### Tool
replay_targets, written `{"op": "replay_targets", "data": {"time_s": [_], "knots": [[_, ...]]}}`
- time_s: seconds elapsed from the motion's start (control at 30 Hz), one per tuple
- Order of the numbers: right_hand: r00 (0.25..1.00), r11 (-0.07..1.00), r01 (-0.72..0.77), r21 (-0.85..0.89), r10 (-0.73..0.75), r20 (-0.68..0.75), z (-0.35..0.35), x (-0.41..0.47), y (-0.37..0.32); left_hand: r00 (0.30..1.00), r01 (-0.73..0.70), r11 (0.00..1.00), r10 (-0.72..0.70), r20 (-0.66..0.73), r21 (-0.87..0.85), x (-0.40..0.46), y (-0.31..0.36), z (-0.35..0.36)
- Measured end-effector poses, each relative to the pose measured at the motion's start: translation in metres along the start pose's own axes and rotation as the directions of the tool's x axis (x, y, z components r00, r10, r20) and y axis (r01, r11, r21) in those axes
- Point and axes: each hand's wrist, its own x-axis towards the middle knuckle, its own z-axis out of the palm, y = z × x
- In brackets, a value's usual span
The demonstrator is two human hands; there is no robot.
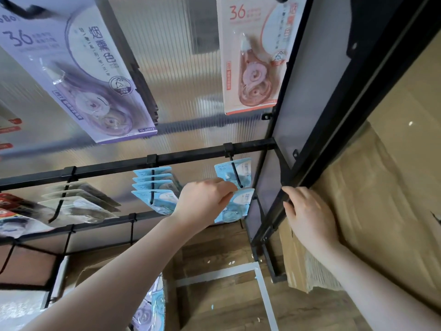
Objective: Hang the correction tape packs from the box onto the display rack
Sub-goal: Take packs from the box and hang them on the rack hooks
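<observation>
— While we brace our right hand (310,216) on the rack's black frame (317,149), fingers curled round its edge, which hand has the work?

— Our left hand (202,199), nearer the hook (236,175). Its fingers pinch together on the blue pack (238,206), just below the hook's tip, the pack's long axis hanging downward.

— And the rest?

— Closest, the box (152,304) holds more packs by our left forearm; farther back, one blue pack already hangs on that hook.
</observation>
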Motion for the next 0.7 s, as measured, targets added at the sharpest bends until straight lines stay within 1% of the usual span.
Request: {"op": "replay_targets", "data": {"time_s": [0.07,0.2,0.37,0.43,0.5,0.53,0.6,0.7], "knots": [[1.000,1.000,-0.017,-0.015,0.017,0.004,0.000,-0.002,0.005,0.999,-0.009,1.000,0.010,-0.034,0.021,0.006,0.006,0.001],[1.000,0.999,0.001,-0.035,-0.001,-0.016,0.001,-0.005,0.006,0.997,-0.026,0.999,0.030,-0.078,0.048,0.017,0.017,0.008],[0.999,1.000,-0.002,-0.022,0.001,-0.035,0.003,-0.005,0.006,0.999,0.029,0.998,-0.028,-0.019,0.056,0.021,0.016,0.019],[0.999,1.000,0.005,-0.030,-0.006,-0.035,0.003,-0.005,0.007,0.998,0.030,0.999,-0.033,0.062,0.045,0.019,0.018,0.015],[1.000,0.999,0.006,-0.039,-0.008,-0.030,0.003,-0.005,0.007,0.986,0.069,0.996,-0.077,0.149,0.058,0.019,0.019,0.013],[1.000,0.999,0.005,-0.041,-0.006,-0.027,0.003,-0.005,0.008,0.985,0.071,0.996,-0.080,0.153,0.061,0.018,0.019,0.012],[1.000,0.999,0.003,-0.044,-0.004,-0.027,0.004,-0.005,0.008,0.991,0.021,0.999,-0.026,0.130,0.041,0.019,0.019,0.011],[1.000,0.998,0.006,-0.057,-0.008,-0.030,0.004,-0.006,0.008,0.996,-0.006,0.997,-0.001,0.087,0.079,0.018,0.011,0.017]]}}
